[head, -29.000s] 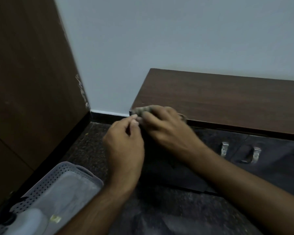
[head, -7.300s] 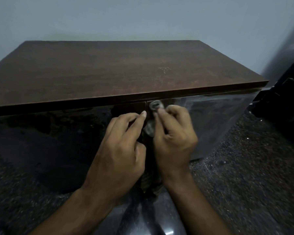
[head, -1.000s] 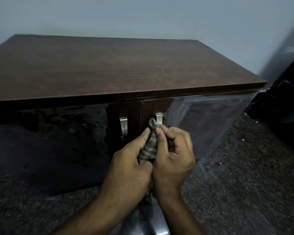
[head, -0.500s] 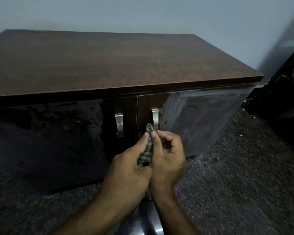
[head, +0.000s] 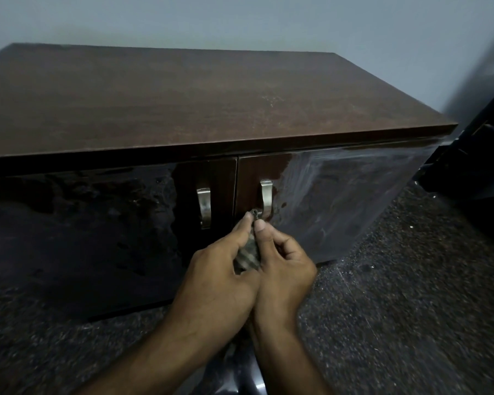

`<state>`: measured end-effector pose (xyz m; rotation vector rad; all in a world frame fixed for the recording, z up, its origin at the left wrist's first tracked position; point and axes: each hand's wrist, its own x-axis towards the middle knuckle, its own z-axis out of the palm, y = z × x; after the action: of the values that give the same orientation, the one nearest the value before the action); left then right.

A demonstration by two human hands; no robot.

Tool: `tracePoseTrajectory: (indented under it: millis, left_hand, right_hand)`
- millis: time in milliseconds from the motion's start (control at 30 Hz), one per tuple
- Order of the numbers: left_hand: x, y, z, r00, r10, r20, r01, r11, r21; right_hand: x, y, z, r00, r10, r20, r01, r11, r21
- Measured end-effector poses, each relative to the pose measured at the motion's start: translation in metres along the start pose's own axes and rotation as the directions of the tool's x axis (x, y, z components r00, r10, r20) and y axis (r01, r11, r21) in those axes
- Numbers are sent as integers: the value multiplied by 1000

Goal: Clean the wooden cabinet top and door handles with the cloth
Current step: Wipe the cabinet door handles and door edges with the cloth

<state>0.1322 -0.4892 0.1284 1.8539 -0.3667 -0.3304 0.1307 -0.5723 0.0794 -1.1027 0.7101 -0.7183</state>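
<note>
A low cabinet with a dark brown wooden top [head: 183,101] and two glossy dark doors fills the view. Each door carries a metal handle: the left handle [head: 204,206] stands free, the right handle [head: 266,196] has its lower end just above my fingertips. A striped grey-green cloth [head: 247,252] is bunched between both hands, and its tip pokes up at the bottom of the right handle. My left hand [head: 220,277] and my right hand [head: 283,266] are pressed together, both pinching the cloth.
The right door [head: 348,201] shows pale smear marks. A speckled dark floor [head: 411,295] lies in front. A black piece of furniture [head: 479,155] stands close to the cabinet's right end. A pale wall [head: 240,21] runs behind.
Both hands have dropped with the cloth from the middle of the right handle to its lower end. More of that handle now shows.
</note>
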Motion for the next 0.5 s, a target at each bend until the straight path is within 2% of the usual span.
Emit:
tracePoseTrajectory:
  millis: [100,200,267,367,500]
  left_hand:
    - [3,2,-4,1000,-23,0,23,999,-38]
    - [4,2,-3,999,-47,13,48,998,-35]
    - [4,1,-4,998,-49,27,50,998,-29]
    - [2,-1,-6,999,-38,19,38,999,7]
    - [1,0,-5,999,-31,-27,31,1000,-1]
  right_hand:
    - [-9,2,-1,999,4,51,-3,1000,-24]
    - [-6,-1,-1,990,114,86,-121,988,91]
    - [0,-5,-2,993,99,59,-104,990,98]
    - [10,-11,-6,997,-79,-6,79,996,-31]
    - [18,-18,-12,943,-334,-11,328,932,-156]
